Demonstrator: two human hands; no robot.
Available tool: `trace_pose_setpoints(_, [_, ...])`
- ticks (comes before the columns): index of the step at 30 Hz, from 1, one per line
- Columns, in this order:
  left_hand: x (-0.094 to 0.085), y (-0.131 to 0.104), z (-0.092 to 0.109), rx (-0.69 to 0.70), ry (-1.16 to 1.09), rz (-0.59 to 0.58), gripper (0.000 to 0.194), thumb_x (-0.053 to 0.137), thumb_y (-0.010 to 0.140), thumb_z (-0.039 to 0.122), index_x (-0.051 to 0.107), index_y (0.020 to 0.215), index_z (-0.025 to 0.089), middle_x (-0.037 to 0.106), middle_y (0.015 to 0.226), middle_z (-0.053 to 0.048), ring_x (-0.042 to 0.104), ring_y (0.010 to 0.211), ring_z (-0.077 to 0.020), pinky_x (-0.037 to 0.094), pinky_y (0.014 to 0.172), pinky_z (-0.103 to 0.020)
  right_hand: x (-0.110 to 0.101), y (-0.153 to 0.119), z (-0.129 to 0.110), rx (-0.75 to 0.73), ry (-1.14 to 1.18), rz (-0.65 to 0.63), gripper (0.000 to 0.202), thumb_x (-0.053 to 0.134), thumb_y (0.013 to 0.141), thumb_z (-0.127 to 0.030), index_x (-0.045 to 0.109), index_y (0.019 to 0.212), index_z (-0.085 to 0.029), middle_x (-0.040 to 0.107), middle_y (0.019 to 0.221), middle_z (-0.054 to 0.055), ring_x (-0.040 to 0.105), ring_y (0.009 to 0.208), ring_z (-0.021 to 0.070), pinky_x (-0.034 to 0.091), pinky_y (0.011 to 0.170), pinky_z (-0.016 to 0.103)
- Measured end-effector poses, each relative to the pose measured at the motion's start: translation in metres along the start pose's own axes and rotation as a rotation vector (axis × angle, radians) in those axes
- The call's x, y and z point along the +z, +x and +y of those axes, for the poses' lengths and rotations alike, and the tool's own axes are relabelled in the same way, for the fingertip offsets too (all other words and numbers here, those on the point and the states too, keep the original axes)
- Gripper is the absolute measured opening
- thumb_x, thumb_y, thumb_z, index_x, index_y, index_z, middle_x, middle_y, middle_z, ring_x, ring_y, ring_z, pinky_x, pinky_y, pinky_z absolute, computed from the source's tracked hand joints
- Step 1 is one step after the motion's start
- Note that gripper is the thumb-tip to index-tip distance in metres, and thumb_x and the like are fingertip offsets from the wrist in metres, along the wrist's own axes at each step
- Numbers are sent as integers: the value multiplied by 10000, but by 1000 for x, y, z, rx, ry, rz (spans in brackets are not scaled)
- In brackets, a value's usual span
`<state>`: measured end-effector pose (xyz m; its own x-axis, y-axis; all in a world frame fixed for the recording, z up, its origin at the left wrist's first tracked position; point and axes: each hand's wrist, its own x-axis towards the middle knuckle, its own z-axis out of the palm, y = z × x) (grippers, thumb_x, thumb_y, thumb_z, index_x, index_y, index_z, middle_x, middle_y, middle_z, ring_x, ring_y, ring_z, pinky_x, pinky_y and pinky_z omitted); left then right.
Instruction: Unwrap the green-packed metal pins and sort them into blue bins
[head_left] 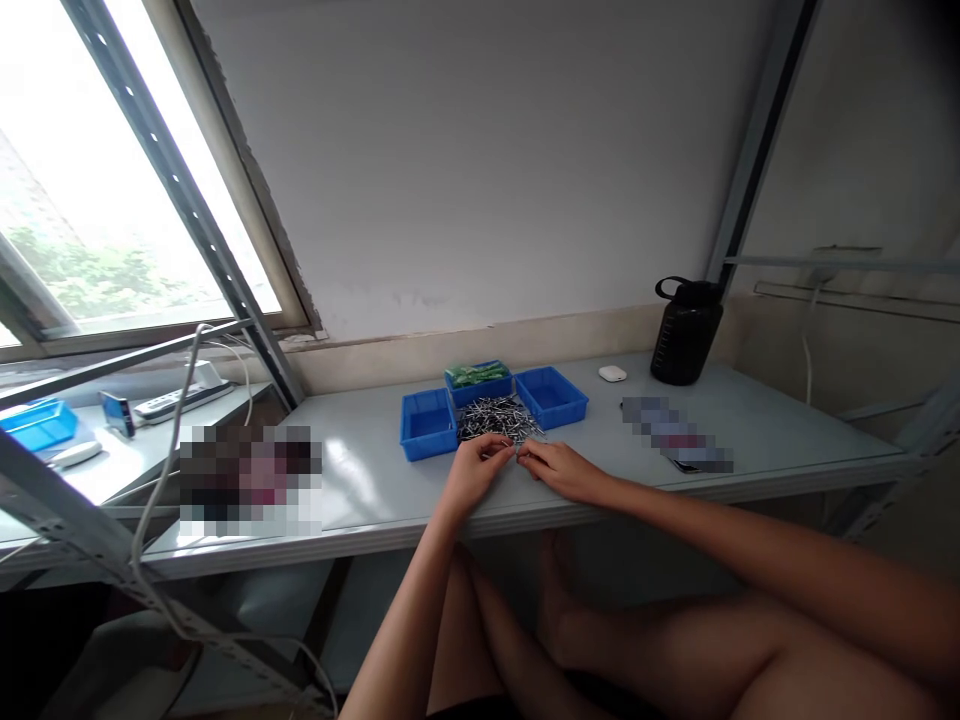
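A heap of thin, dark and silvery metal pieces (491,415), like nails or pins, lies loose on the table in front of me. At the near edge of the heap my left hand (478,468) has its thumb and fingertips pinched together. Close beside it, my right hand (562,468) is curled with the fingertips closed, almost meeting the left ones. Whatever sits between the fingers is too small to make out. Around the heap stand a blue bin (428,450) at left, another blue bin (562,412) at right, and a third at the back holding green packets (478,374).
A black bottle (684,335) and a white earbud case (613,373) stand at the back right. Blurred-out items lie at both sides of the table (360,500). Metal rack posts frame the space. A white cable (154,500) hangs at left, near a power strip (184,400).
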<state>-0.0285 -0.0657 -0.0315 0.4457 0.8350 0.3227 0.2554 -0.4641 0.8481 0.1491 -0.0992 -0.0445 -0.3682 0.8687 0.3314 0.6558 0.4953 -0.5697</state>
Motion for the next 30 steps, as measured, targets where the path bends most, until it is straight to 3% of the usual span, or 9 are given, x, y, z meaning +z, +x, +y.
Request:
trace_pose_setpoints(5, [-11,-8,17,11,6,125,283,544,791,369,643,931,145,678,818,-59,613,740,-170,493,685,-269,0,-1,-3,-70,-99,-23,196,377,913,-272,559,902,-200,623,829,40,567,772,179,385,682,284])
trace_pose_setpoints(9, [-57,-3,34,35,292,372,250,527,796,358,654,928,187,675,861,-43,598,721,-164,484,688,-280,-1,-4,-8,-150,-205,-64,178,409,881,-216,585,898,-193,626,838,50,559,771,181,387,695,287])
trace_pose_setpoints(11, [-79,3,37,-6,492,396,242,504,807,319,654,950,194,666,891,-49,597,742,-178,474,702,-298,-1,-5,-9,-162,-243,-71,189,404,874,-199,590,906,-189,627,846,55,556,766,180,389,691,286])
trace_pose_setpoints(13, [-89,8,37,-37,673,395,286,487,812,277,622,1041,171,629,1007,-89,597,822,-204,461,751,-324,-1,-5,-9,-163,-266,-73,198,398,874,-197,592,915,-187,628,852,56,558,772,181,391,694,285])
trace_pose_setpoints(15, [-83,10,36,-26,789,400,346,468,828,275,562,1143,168,573,1107,-119,587,890,-222,453,769,-330,0,-4,-9,-174,-279,-76,201,396,874,-198,590,922,-185,629,856,57,561,783,183,393,697,284])
trace_pose_setpoints(19, [-38,7,29,121,887,115,241,431,862,260,598,1030,215,594,997,-76,569,958,-221,438,777,-289,0,-3,-7,-193,-293,-71,194,402,867,-189,584,933,-184,634,863,58,566,794,187,395,700,283])
trace_pose_setpoints(22, [-8,8,17,50,970,-18,194,448,850,219,592,976,187,579,980,-95,571,930,-226,436,756,-293,0,-3,-6,-191,-303,-70,188,406,867,-189,583,931,-186,634,875,62,567,793,185,396,703,280])
trace_pose_setpoints(25, [6,10,2,-24,1035,51,188,410,866,183,573,956,154,558,1010,-120,562,945,-224,427,785,-300,0,-3,-7,-202,-306,-75,184,410,865,-182,585,921,-185,634,865,61,568,788,184,393,699,279])
trace_pose_setpoints(30, [6,7,-8,-46,983,157,208,372,877,148,561,963,161,559,1000,-114,567,920,-218,420,768,-298,-1,-5,-9,-205,-306,-80,191,413,856,-166,586,935,-187,639,878,63,570,785,185,393,702,282])
